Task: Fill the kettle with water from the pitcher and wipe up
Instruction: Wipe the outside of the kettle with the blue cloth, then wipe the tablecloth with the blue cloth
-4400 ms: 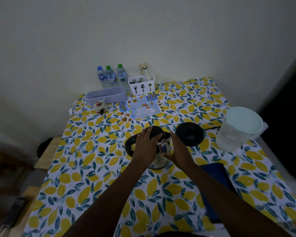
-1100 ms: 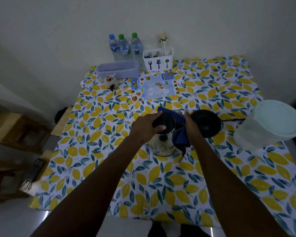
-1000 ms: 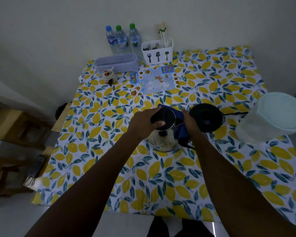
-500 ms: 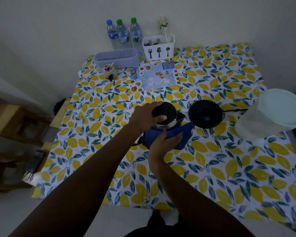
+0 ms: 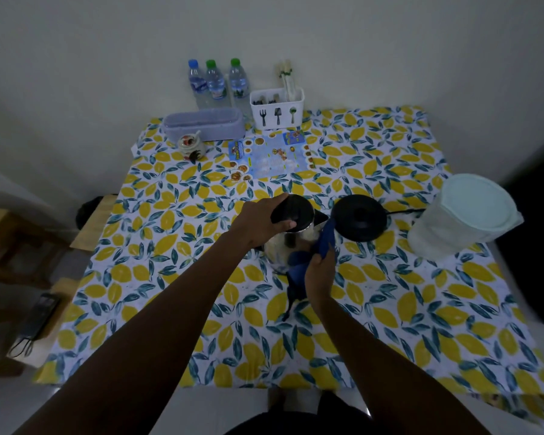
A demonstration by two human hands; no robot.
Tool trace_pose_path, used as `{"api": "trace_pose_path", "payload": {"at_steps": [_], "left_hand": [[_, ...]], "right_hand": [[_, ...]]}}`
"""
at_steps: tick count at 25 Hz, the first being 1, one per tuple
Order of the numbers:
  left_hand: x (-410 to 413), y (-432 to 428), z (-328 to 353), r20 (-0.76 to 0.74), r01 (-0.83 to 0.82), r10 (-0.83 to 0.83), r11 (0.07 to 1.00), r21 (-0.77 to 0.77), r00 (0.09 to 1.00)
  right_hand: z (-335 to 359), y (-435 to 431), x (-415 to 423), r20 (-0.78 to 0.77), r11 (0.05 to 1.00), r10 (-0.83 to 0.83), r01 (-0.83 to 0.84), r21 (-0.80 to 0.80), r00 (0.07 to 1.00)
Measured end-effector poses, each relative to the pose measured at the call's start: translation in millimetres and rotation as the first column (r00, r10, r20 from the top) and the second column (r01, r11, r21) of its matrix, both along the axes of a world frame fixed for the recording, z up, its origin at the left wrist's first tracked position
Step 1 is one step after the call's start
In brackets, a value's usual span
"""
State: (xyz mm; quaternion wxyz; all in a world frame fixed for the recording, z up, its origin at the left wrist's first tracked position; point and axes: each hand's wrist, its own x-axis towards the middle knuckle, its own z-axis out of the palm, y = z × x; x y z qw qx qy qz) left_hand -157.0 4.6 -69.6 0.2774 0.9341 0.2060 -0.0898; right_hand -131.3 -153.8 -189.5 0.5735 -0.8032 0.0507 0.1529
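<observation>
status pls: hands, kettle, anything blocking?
Left hand gripping kettle at the lid, steadying. Right hand holding blue cloth against kettle's side. Kettle off its base; pitcher lidded, far right. Nothing blocking.

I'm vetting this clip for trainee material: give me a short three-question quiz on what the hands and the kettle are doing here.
1. True or false: the kettle sits on its black base.
2. What does the right hand hold against the kettle? A) a sponge B) a blue cloth C) a paper towel
3. Where does the left hand rest?

Key
1. False: the kettle stands on the tablecloth, left of the base.
2. B
3. On the kettle's black lid, gripping it from above.
</observation>
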Motion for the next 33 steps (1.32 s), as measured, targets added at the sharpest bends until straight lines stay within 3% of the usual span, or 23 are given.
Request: {"api": "trace_pose_path", "payload": {"at_steps": [5,13,19,25,28,30,32,33], "left_hand": [[-27.6,32.5,-15.5,0.065,-0.042,0.041,0.999,0.020,0.997],[-39.2,29.7,-35.6,0.293,-0.234,0.230,0.972,-0.021,0.928],[-19.1,31.4,-26.1,0.372,-0.400,0.409,0.911,-0.104,0.833],[-11.9,36.6,-37.4,0.392,-0.457,0.458,0.883,-0.102,0.798],[-17.5,38.6,-54.5,0.402,-0.473,0.469,0.876,-0.096,0.786],[-29.9,31.0,-75.4,0.297,-0.528,0.553,0.832,-0.169,0.778],[-49.2,19.5,-103.6,0.105,-0.538,0.560,0.823,-0.181,0.822],[-61.1,15.3,-119.6,-0.004,-0.481,0.485,0.867,-0.130,0.875]], "right_hand": [[-5.5,-35.1,6.7,0.145,0.993,0.109,-0.101,-0.061,0.983],[-1.8,-63.7,35.6,0.370,0.927,0.236,-0.094,-0.364,0.899],[-14.1,-53.9,51.5,0.275,0.816,0.409,-0.214,-0.537,0.870],[-25.6,-38.1,44.6,0.086,0.644,0.477,-0.282,-0.711,0.875],[-38.3,-36.2,43.7,-0.067,0.408,0.629,-0.403,-0.819,0.774],[-45.4,-37.8,46.3,-0.115,0.256,0.724,-0.419,-0.871,0.680],[-48.9,-36.4,51.7,-0.142,0.201,0.770,-0.447,-0.872,0.623],[-51.2,-34.3,54.6,-0.156,0.203,0.772,-0.471,-0.858,0.617]]}}
